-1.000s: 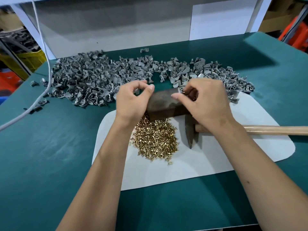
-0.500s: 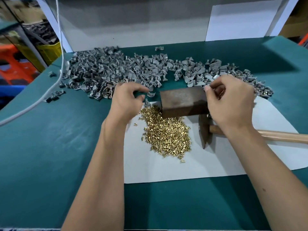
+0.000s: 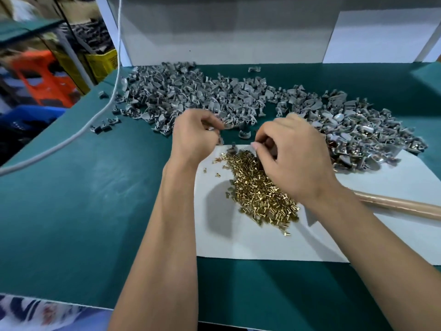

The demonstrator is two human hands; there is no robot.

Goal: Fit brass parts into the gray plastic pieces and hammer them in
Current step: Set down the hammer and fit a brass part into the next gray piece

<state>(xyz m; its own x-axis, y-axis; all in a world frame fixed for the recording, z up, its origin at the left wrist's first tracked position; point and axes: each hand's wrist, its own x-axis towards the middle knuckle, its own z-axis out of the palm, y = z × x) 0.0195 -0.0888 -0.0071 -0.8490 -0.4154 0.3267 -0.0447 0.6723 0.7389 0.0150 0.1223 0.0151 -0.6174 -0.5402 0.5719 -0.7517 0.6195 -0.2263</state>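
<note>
A wide heap of gray plastic pieces [image 3: 191, 96] lies across the back of the green table. Brass parts [image 3: 260, 194] are piled on a white mat [image 3: 238, 242]. My left hand [image 3: 193, 137] is at the near edge of the gray heap, fingers curled, pinching a gray piece. My right hand [image 3: 291, 161] hovers over the far end of the brass pile, thumb and forefinger pinched together on what looks like a brass part. It covers the dark metal block, of which only a sliver [image 3: 270, 145] shows. The hammer's wooden handle [image 3: 401, 207] lies on the mat to the right; its head is hidden under my forearm.
Gray pieces with brass showing in them [image 3: 358, 142] are heaped at the right. A white cable [image 3: 95, 120] crosses the table's left corner. A white board [image 3: 226, 32] walls the back. Orange and yellow crates [image 3: 43, 75] stand off the left edge.
My left hand moved back to the gray heap and curled onto a piece. My right hand left the block's right end and came down over the brass pile. The view shifted left.
</note>
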